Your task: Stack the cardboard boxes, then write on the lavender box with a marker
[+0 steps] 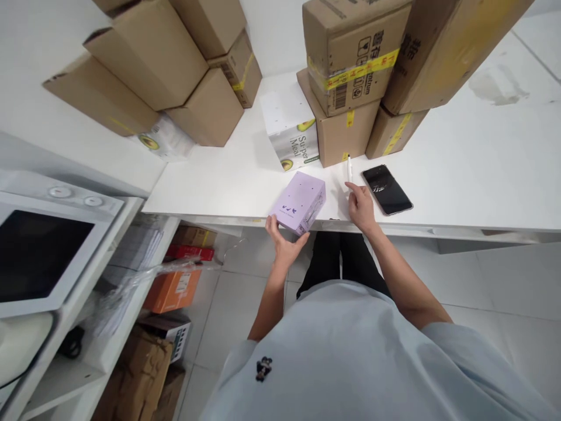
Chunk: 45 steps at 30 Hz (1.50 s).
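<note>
With left hand (286, 249) pinching 1 lilac box (298, 199); with right hand (362, 209) beside 1 white pen (349, 168), cannot tell if closed.

Stacks of cardboard boxes (151, 55) at upper left and taped cartons (357, 70) at upper right crowd a white counter (210, 187) in what looks like a stockroom or packing room, with a microwave (37, 254) at far left and more boxes (173, 290) on the tiled floor (234, 316) side, lower left.
</note>
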Available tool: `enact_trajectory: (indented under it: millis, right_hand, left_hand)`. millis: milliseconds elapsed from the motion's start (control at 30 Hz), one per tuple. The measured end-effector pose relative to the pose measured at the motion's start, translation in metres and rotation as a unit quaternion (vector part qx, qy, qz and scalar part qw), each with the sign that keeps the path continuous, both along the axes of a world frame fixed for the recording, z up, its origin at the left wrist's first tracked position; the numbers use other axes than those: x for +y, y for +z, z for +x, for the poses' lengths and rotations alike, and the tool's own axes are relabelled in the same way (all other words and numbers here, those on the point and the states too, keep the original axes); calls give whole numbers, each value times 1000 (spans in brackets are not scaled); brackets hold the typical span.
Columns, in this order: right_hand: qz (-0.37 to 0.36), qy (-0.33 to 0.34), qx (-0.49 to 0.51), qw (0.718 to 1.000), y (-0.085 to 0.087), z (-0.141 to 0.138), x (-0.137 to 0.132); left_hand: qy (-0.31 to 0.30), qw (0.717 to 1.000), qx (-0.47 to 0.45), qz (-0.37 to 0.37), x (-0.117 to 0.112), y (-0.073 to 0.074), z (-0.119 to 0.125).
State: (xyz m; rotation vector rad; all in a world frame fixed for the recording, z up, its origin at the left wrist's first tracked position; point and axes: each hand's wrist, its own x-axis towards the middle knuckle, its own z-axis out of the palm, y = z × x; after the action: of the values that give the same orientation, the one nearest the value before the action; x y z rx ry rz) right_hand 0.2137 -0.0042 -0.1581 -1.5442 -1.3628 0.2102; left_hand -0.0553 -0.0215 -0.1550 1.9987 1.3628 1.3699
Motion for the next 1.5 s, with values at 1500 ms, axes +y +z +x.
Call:
enact_trajectory:
  millis: [1500]
  right_hand:
    - [9,-5,188,982,19,-2,-10]
  left_hand:
    - [-51,771,-465,-432,0,57,17]
